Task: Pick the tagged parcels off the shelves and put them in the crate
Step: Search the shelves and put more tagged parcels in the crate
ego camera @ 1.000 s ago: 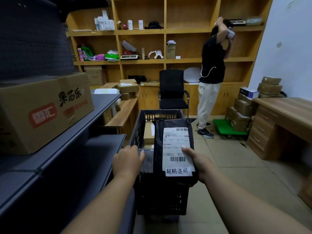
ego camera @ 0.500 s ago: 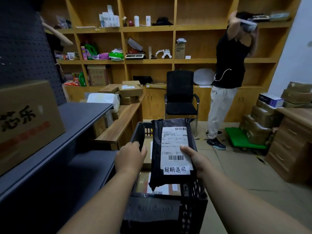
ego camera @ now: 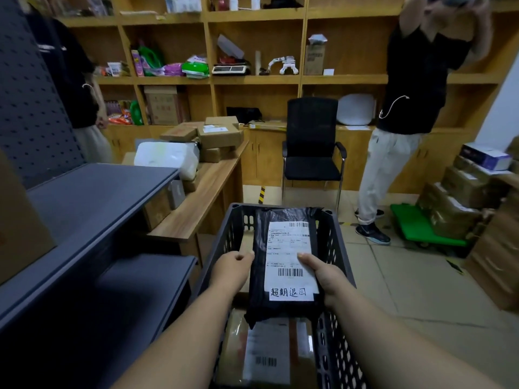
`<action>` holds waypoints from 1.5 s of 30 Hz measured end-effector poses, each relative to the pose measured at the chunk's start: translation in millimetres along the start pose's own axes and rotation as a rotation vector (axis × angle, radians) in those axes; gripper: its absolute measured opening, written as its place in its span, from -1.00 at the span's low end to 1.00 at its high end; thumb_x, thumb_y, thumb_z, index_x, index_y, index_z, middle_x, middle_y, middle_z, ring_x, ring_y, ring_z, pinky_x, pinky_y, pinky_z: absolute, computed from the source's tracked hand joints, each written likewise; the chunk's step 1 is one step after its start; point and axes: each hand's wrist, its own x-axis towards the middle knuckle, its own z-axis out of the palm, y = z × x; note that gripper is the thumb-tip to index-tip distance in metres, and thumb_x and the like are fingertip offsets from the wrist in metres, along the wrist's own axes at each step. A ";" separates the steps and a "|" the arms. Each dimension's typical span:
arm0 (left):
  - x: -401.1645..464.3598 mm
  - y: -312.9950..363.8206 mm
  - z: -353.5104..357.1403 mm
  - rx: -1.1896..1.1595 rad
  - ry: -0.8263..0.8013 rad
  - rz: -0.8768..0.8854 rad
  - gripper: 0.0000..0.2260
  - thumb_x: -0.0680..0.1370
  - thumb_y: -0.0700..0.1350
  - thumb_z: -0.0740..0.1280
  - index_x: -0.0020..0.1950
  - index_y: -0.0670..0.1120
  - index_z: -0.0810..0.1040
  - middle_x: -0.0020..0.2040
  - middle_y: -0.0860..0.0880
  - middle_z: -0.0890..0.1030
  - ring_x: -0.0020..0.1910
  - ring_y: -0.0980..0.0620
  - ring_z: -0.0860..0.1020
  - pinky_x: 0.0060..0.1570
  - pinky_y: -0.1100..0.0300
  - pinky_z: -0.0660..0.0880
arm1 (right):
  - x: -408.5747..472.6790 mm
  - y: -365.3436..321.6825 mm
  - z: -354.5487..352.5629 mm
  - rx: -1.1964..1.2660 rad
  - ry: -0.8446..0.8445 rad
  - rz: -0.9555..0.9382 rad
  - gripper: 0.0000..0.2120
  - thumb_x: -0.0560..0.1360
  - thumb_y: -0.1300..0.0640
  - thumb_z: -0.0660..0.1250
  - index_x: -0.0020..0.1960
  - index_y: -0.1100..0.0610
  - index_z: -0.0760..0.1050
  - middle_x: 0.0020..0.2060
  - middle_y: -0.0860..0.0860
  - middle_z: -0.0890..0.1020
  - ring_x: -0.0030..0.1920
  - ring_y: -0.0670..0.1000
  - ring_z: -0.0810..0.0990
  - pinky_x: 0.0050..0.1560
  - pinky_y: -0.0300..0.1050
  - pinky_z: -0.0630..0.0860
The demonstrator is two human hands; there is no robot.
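A black plastic parcel with a white shipping label and a handwritten white tag hangs over the dark slotted crate. My left hand grips its left edge. My right hand holds its right side, thumb pressed on the label. A brown cardboard parcel with a barcode label lies inside the crate under the black one.
Grey metal shelves run along my left, a cardboard box at their near end. A wooden desk with parcels stands behind the crate, a black chair beyond. One person stands right, another at left. Stacked boxes sit right.
I have stepped forward along the shelves, so the crate is now directly below me. Both hands have lowered the black parcel over the crate's opening.
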 end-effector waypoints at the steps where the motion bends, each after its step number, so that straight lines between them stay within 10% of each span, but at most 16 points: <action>1: 8.3 -3.3 4.7 -0.058 -0.026 -0.032 -0.70 0.56 0.11 0.23 -0.19 -0.09 0.55 -0.24 -0.02 0.57 -0.24 0.01 0.52 -0.23 0.17 0.44 | 7.2 0.8 2.1 0.001 0.002 0.011 -0.63 0.34 0.09 0.52 0.02 0.30 0.58 -0.23 0.21 0.72 -0.26 0.21 0.71 -0.31 0.04 0.62; 5: 38.3 -12.8 18.3 -0.215 -0.080 -0.151 -0.72 0.52 0.13 0.26 -0.12 -0.03 0.63 -0.06 -0.07 0.65 -0.01 -0.12 0.60 0.12 -0.06 0.53 | 37.4 3.3 10.3 -0.001 0.012 0.064 -0.65 0.35 0.08 0.51 0.00 0.29 0.57 -0.30 0.19 0.71 -0.34 0.17 0.71 -0.43 -0.04 0.59; 10: 72.1 -23.9 28.7 -0.303 -0.078 -0.258 -0.77 0.55 0.06 0.27 -0.21 -0.01 0.61 -0.07 -0.07 0.67 -0.03 -0.13 0.61 0.10 -0.07 0.55 | 72.7 8.3 21.6 -0.039 0.020 0.158 -0.66 0.36 0.01 0.50 -0.04 0.23 0.55 -0.34 0.15 0.71 -0.36 0.13 0.71 -0.44 -0.08 0.60; 16: 102.8 -37.4 42.5 -0.326 -0.053 -0.319 -0.86 0.56 0.00 0.29 -0.14 -0.01 0.57 -0.07 -0.08 0.65 -0.04 -0.14 0.60 0.09 -0.07 0.55 | 103.9 15.4 33.8 -0.163 0.062 0.212 -0.54 0.38 -0.12 0.46 0.10 0.21 0.58 -0.07 0.17 0.71 -0.07 0.18 0.69 0.05 0.09 0.61; 20: 117.6 -46.8 51.6 -0.254 -0.030 -0.317 -0.83 0.56 -0.01 0.27 -0.01 -0.06 0.59 -0.05 -0.10 0.65 -0.04 -0.14 0.60 0.07 -0.06 0.55 | 118.0 16.3 38.9 -0.188 0.107 0.246 -0.55 0.37 -0.07 0.49 0.09 0.25 0.58 -0.13 0.19 0.71 -0.21 0.16 0.71 -0.28 -0.07 0.63; 24: 129.0 -50.4 59.0 -0.228 -0.001 -0.300 -0.79 0.57 -0.03 0.26 0.09 -0.08 0.60 0.00 -0.09 0.65 -0.02 -0.13 0.59 0.09 -0.04 0.54 | 126.7 15.0 41.0 -0.267 0.144 0.245 -0.49 0.34 -0.10 0.50 0.10 0.26 0.57 -0.03 0.19 0.69 -0.03 0.22 0.67 0.15 0.15 0.55; 35: 142.6 -57.6 71.0 -0.175 0.082 -0.295 -0.81 0.57 -0.09 0.27 0.07 -0.13 0.60 -0.24 0.02 0.51 -0.15 -0.07 0.51 -0.04 0.12 0.49 | 147.9 12.4 43.6 -0.354 0.184 0.288 -0.56 0.38 -0.03 0.44 0.10 0.26 0.55 0.01 0.19 0.66 -0.01 0.26 0.64 0.10 0.24 0.55; 45: 151.9 -55.7 67.3 -0.179 0.047 -0.301 -0.76 0.57 -0.10 0.28 0.17 -0.15 0.59 0.09 -0.15 0.63 0.06 -0.18 0.57 0.13 -0.04 0.51 | 146.1 5.5 46.5 -0.372 0.150 0.302 -0.69 0.45 -0.01 0.38 -0.01 0.25 0.56 -0.03 0.22 0.64 -0.03 0.26 0.64 0.03 0.21 0.59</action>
